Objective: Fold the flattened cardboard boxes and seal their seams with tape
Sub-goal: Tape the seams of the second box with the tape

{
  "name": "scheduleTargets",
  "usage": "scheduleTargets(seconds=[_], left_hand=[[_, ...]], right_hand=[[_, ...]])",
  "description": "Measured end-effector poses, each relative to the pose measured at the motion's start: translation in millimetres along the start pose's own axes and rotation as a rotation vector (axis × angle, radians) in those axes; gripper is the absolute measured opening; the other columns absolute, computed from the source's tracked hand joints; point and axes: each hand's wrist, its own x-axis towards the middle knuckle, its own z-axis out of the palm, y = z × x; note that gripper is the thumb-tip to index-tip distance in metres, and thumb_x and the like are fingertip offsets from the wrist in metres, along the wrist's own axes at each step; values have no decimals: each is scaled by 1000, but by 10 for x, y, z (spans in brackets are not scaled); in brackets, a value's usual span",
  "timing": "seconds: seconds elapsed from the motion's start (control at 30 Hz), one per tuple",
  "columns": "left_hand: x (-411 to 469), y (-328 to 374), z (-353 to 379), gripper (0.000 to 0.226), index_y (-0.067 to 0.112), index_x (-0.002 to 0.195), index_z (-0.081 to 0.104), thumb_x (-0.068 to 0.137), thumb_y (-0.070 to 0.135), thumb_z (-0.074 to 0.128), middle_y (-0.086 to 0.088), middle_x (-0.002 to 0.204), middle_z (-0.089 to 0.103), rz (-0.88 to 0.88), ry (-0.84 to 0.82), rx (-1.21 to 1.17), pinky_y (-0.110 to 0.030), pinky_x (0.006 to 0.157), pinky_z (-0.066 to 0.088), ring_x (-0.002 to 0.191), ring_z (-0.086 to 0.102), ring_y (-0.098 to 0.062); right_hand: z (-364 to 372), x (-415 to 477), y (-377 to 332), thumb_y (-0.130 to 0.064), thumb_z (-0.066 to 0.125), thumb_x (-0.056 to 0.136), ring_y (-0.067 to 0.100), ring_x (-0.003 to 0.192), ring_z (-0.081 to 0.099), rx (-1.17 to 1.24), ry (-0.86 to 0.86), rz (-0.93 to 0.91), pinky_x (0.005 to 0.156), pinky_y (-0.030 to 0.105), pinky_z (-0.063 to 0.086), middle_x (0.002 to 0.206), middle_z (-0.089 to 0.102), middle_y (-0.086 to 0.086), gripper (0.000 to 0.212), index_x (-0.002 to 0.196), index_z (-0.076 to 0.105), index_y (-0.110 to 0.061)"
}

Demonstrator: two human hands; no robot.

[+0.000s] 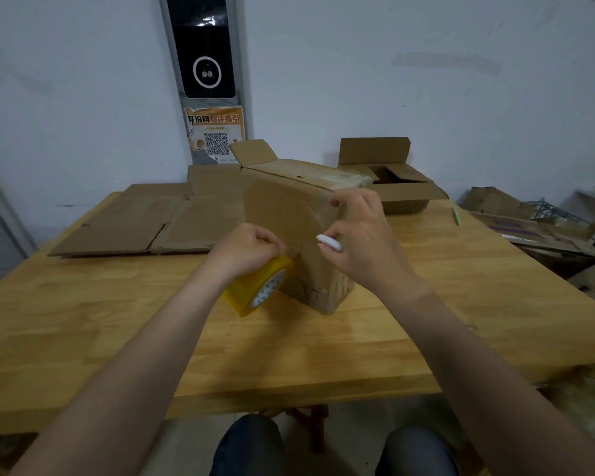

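1. Knees (248, 444) in dark trousers sit at the counter's (83, 321) near edge.
2. Flattened boxes (128, 221) lie far left, waiting to be folded.
3. Orange poster (217, 132) on the wall seems to read 身份码取件指引 above a QR code.
4. Left grip (244, 249) clasps the yellow tape roll (260, 290) beside the standing box (282, 207), likely feeding tape along its seam.
5. Right grip (361, 235) clutches a white oval tool (330, 242), fingertips steadying the box's upper edge.

"身份码取件指引" and QR code (216, 143) on wall poster (217, 122)

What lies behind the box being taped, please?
Behind it flattened cardboard sheets lie left on the table, an open box right. Anything directly behind the taped box is hidden.
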Motion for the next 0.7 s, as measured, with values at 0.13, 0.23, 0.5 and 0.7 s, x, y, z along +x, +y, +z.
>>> scheduleTargets(seconds=[0.13, 0.23, 0.5, 0.7], left_hand=[[-48, -73, 49, 12, 39, 89, 75, 96, 34, 66, 13, 110, 59, -11, 47, 12, -46, 103, 50, 117, 54, -21], [-124, -84, 121, 10, 42, 91, 74, 96, 39, 66, 7, 124, 63, -12, 92, 32, -48, 102, 51, 121, 57, -24], [-253, -109, 427, 9, 43, 96, 73, 97, 40, 64, 21, 86, 57, 5, 163, 119, -32, 77, 50, 87, 60, -10], [-273, -91, 630, 13, 40, 105, 74, 97, 41, 64, 8, 96, 59, -16, 174, 201, -32, 81, 47, 106, 62, -22]], right_hand=[[-86, -96, 84, -35, 76, 88, 15, 136, 35, 18, 13, -24, 109, 25, 29, 139, 48, -5, 15, 89, 81, -21], [-156, -244, 154, -34, 79, 86, 23, 130, 39, -9, 64, -31, 105, 33, 41, 137, 53, -3, 13, 91, 80, -22], [-44, -809, 573, -41, 70, 93, 18, 98, 52, -32, -194, 211, 69, 36, 50, 96, 63, -7, 18, 98, 77, -26], [165, -1100, 858, -39, 67, 93, 15, 89, 61, -42, -396, 384, 66, 34, 54, 91, 70, -6, 16, 106, 73, -34]])
